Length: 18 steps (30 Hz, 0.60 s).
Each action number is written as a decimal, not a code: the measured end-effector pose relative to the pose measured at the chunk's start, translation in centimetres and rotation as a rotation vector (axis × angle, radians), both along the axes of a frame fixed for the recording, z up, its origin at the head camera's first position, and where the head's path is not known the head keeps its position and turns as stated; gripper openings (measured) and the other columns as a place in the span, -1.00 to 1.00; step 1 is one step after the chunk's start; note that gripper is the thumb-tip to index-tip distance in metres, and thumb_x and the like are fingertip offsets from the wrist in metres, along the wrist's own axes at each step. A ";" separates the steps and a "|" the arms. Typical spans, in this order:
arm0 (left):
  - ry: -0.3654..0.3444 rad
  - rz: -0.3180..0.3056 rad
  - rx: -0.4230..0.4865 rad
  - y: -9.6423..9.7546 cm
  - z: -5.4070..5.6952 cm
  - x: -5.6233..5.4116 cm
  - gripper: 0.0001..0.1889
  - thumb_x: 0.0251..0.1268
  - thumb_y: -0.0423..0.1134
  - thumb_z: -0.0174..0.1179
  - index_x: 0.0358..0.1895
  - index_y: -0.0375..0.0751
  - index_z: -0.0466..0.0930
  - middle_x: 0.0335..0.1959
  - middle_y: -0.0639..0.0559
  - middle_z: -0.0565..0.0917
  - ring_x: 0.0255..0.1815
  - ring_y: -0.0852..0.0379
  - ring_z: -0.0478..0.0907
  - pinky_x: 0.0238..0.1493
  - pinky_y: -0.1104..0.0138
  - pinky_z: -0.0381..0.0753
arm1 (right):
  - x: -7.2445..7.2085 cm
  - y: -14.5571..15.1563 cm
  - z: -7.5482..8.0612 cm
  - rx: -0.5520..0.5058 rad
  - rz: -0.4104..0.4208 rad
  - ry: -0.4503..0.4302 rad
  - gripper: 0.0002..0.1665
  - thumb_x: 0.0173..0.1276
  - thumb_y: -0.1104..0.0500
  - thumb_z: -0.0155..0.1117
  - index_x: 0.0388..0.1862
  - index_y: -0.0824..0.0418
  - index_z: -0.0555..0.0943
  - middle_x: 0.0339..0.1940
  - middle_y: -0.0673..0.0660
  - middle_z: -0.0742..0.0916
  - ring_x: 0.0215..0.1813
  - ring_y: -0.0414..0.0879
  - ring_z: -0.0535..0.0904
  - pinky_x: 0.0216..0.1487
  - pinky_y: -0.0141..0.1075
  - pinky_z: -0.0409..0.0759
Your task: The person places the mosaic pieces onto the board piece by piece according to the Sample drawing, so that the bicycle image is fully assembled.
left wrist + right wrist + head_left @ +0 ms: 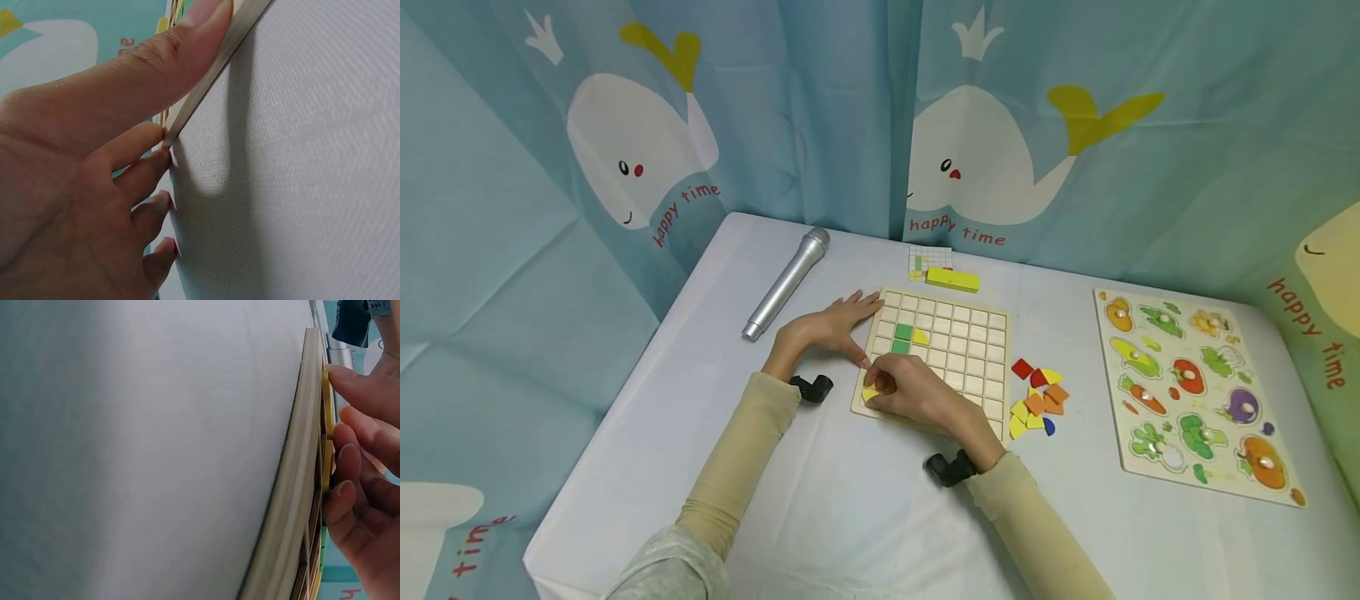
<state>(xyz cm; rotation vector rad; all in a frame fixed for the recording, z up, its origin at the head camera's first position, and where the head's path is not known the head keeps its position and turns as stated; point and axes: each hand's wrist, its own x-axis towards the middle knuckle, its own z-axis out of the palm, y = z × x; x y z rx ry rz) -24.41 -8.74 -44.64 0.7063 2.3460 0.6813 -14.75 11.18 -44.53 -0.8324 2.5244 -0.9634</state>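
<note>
Yellow piece [869, 395] sits at the near-left corner of the grid board [973, 367], right hand [917, 390] curled over it, thumb touching; can't tell if that's a pinch or a press. Left hand [835, 325] is splayed, grasping nothing, touching the board's left edge. Right fingers partly hide the piece; left wrist view crops the board.
</note>
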 end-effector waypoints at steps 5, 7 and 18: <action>-0.006 0.002 0.006 0.0 0.1 0.1 0.21 0.08 -0.07 0.57 0.70 -0.03 -0.12 0.74 0.09 -0.22 0.74 -0.03 -0.42 0.71 -0.04 -0.33 | 0.0 0.1 -0.1 -0.021 0.011 0.000 -0.74 0.22 0.26 0.56 -0.16 0.27 0.68 -0.35 0.06 0.73 -0.28 -0.17 0.60 -0.20 -0.40 0.61; -0.006 0.001 0.009 0.0 0.1 0.1 0.22 0.08 -0.06 0.58 0.70 -0.05 -0.11 0.74 0.09 -0.22 0.74 -0.02 -0.42 0.71 -0.03 -0.34 | 0.0 0.2 -0.1 -0.030 0.004 -0.010 -0.76 0.23 0.26 0.55 -0.16 0.26 0.69 -0.35 0.04 0.72 -0.28 -0.18 0.59 -0.20 -0.40 0.61; -0.002 0.003 0.005 0.2 0.1 0.1 0.21 0.08 -0.07 0.58 0.70 -0.08 -0.10 0.74 0.05 -0.22 0.74 -0.07 -0.41 0.71 -0.05 -0.32 | 0.4 1.6 0.7 -0.110 -0.078 -0.047 -0.89 0.32 0.35 0.42 -0.20 0.21 0.73 -0.33 -0.01 0.72 -0.29 -0.19 0.58 -0.22 -0.40 0.62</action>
